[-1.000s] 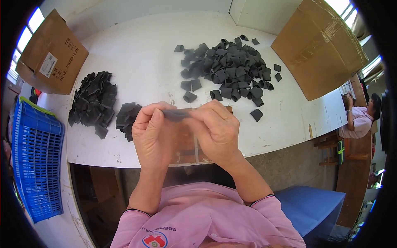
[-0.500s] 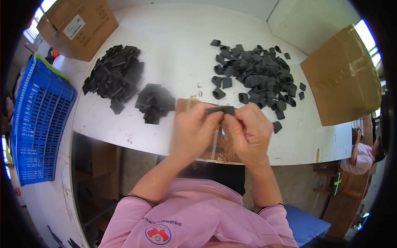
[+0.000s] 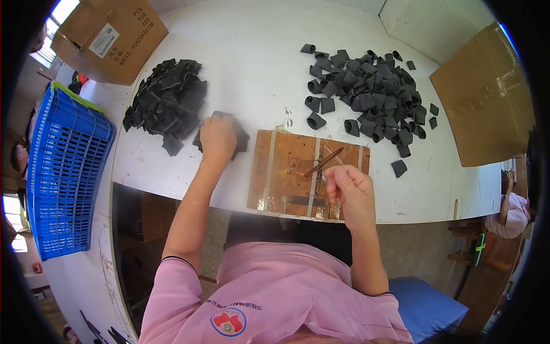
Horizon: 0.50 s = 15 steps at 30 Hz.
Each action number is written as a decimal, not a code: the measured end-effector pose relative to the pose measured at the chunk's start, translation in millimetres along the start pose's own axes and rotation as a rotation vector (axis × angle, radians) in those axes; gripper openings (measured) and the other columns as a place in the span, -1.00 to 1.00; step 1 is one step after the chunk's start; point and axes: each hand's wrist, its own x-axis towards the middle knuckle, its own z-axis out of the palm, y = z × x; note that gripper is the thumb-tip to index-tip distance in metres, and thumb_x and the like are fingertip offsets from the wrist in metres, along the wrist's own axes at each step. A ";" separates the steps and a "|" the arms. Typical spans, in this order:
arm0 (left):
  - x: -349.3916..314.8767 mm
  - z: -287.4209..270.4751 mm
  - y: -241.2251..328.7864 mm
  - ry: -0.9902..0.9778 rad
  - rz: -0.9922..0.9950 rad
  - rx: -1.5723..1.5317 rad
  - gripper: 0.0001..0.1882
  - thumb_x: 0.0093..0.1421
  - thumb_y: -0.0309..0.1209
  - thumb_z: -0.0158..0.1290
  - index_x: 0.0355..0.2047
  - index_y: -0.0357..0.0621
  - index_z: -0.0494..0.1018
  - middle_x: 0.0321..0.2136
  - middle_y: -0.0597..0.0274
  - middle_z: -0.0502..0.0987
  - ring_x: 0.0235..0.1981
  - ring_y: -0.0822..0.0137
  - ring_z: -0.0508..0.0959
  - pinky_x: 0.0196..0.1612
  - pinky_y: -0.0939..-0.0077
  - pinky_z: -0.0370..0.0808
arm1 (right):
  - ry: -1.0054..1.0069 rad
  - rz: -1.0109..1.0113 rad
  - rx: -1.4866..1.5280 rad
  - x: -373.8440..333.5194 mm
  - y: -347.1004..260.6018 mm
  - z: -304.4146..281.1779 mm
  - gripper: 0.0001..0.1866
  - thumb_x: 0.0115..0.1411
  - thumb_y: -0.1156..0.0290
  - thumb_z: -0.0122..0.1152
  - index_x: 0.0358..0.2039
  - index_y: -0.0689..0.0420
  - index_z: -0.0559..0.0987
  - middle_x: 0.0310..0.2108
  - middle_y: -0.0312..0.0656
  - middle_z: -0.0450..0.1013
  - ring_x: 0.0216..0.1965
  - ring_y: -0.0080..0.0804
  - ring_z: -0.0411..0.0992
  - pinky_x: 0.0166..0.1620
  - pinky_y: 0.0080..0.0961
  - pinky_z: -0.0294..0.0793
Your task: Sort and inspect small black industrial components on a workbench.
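My left hand (image 3: 219, 137) rests on the small heap of flat black pieces (image 3: 240, 140), fingers bent down onto them and fingertips hidden. To its left lies a larger heap of flat black pieces (image 3: 166, 103). Over the brown board (image 3: 281, 166) hovers my right hand (image 3: 352, 189), its fingers curled together; whatever they pinch is too small to make out. A thin reddish-brown stick (image 3: 323, 161) slants across the board close to those fingertips; I cannot tell whether they touch it. Short black tubes (image 3: 372, 94) with open ends form a loose heap at the far right.
Cardboard boxes stand at the back left (image 3: 109, 43) and at the right (image 3: 487, 97). A blue plastic basket (image 3: 71, 178) is at the left edge. A blue cushioned seat (image 3: 427, 309) shows at lower right. Another person (image 3: 510, 212) sits far right.
My hands were together over the board, working a black piece. They have parted: the left has reached to the small heap, the right has stayed near the board. The stick has come into view.
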 end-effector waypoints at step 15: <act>-95.8 -56.8 94.5 -0.365 -0.486 -2.444 -0.77 0.11 -0.35 -0.02 -0.21 -0.09 0.34 -0.27 0.22 0.43 -0.24 0.33 0.39 -0.10 0.36 0.34 | -0.043 -0.166 -0.080 -7.0 24.8 56.3 -0.83 0.00 0.48 0.16 -0.37 0.26 0.48 -0.54 -0.31 0.37 -0.54 -0.68 0.31 -0.49 -0.75 0.29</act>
